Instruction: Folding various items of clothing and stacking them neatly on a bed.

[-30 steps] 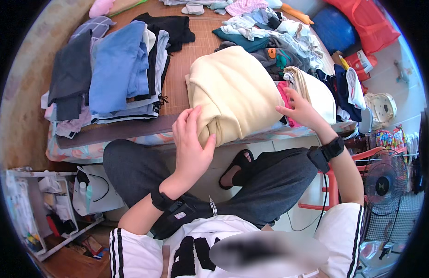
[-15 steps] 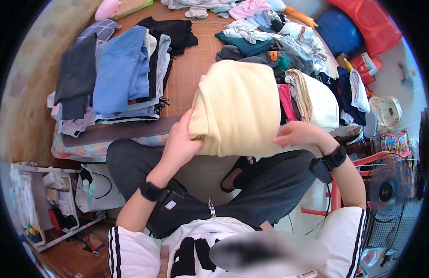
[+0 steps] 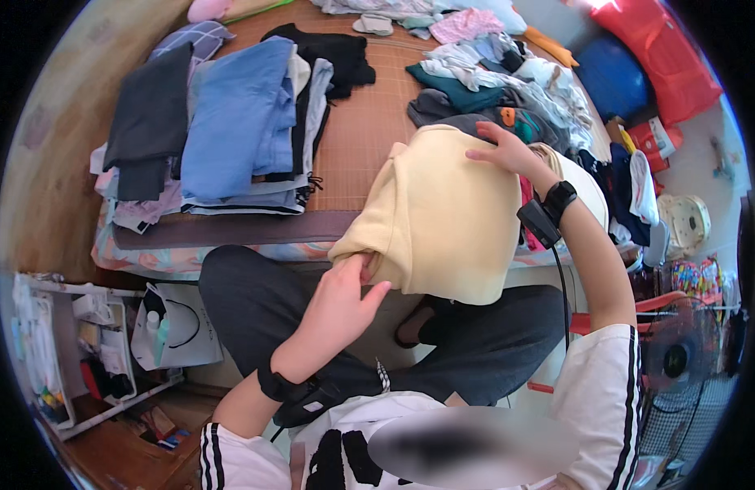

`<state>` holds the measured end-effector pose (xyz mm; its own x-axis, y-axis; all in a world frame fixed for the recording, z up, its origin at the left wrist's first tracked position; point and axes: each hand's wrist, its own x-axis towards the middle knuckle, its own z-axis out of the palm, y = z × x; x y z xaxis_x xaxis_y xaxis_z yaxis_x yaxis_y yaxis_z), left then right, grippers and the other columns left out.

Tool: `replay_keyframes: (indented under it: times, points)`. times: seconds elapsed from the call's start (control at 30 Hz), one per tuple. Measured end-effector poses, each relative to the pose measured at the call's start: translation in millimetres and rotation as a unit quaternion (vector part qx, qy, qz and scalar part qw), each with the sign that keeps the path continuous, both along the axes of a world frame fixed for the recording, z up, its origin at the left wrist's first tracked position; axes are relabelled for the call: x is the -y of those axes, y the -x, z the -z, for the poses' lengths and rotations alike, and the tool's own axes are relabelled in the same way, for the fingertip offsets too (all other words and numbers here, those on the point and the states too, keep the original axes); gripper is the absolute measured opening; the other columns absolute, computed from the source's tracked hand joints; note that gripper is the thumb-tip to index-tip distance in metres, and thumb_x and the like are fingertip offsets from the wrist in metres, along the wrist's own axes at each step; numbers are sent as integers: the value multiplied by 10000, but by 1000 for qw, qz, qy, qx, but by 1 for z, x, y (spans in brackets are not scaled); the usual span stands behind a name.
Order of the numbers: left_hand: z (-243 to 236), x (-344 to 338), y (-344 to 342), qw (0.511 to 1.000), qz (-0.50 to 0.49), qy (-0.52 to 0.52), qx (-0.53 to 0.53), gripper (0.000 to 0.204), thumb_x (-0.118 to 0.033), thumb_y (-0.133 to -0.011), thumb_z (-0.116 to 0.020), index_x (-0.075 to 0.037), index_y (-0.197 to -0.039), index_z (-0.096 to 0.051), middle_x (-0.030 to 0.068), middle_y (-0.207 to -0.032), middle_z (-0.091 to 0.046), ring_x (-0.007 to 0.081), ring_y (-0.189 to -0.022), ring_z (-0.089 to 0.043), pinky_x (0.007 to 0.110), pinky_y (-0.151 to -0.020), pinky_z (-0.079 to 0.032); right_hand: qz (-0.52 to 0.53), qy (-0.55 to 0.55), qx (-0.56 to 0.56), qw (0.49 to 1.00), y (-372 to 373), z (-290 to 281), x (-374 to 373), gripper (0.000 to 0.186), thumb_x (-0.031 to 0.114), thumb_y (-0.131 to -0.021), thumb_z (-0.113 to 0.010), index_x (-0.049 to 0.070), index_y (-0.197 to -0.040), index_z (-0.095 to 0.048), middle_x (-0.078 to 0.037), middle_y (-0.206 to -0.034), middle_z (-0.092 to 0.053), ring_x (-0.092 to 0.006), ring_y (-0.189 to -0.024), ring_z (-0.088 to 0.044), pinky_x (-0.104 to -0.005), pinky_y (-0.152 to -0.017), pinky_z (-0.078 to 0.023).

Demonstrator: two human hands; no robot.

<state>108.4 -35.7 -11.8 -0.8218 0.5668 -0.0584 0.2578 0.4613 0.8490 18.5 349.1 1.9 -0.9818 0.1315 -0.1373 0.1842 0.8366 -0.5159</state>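
I see the left hand [image 3: 338,298] with fingers tucked into the folded cream garment [image 3: 459,224], grip hidden; the right hand [image 3: 508,153], spread open, touches its far side. It juts past the bed's [image 3: 365,151] near edge, right of 1 pair of blue trousers [image 3: 239,122].

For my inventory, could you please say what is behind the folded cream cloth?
Behind the folded cream cloth, a dark grey garment with an orange patch shows; what the cloth covers is hidden.

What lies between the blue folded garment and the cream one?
In the head view, right of the blue garment: edges of black and grey clothes, then bare brown mat before the cream garment.
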Motion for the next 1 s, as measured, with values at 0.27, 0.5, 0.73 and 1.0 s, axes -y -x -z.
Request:
replay_keyframes:
  times: [0.27, 0.5, 0.73, 1.0]
  points:
    - [23, -13, 25, 1000, 10, 5, 8, 566, -271, -728, -720, 66, -1130, -505, 223, -1169, -478, 357, -1078, -475, 400, -931, -403, -1, 163, 329, 930, 13, -33, 38, 540, 273, -728, -758, 23, -1164, -561, -75, -1040, -633, -160, -931, -604, -308, -853, -469]
    - [37, -23, 11, 999, 8, -32, -16, 638, -255, -637, -781, 40, -1132, -510, 216, -1188, -454, 368, -1170, -383, 408, -989, -336, -9, 262, 146, 954, -42, -89, 24, 426, 124, -715, -731, 24, -1108, -602, -58, -1005, -652, -132, -897, -612, -297, -812, -480]
    - [10, -40, 4, 971, -106, -144, -156, 631, -169, -655, -787, -7, -1183, -482, 207, -1205, -441, 317, -1198, -407, 408, -1018, -327, -76, 263, -19, 962, -93, -178, 24, 500, 57, -723, -690, -8, -1193, -533, -71, -1092, -620, -150, -987, -586, -277, -864, -451]
    - [-17, -42, 19, 934, 5, -354, -58, 550, -108, -644, -758, 28, -1111, -502, 169, -1101, -565, 323, -1067, -530, 384, -919, -418, -39, 275, -167, 946, -150, -254, 15, 484, 146, -808, -640, 2, -1245, -488, -102, -1160, -585, -169, -1042, -575, -292, -888, -457]
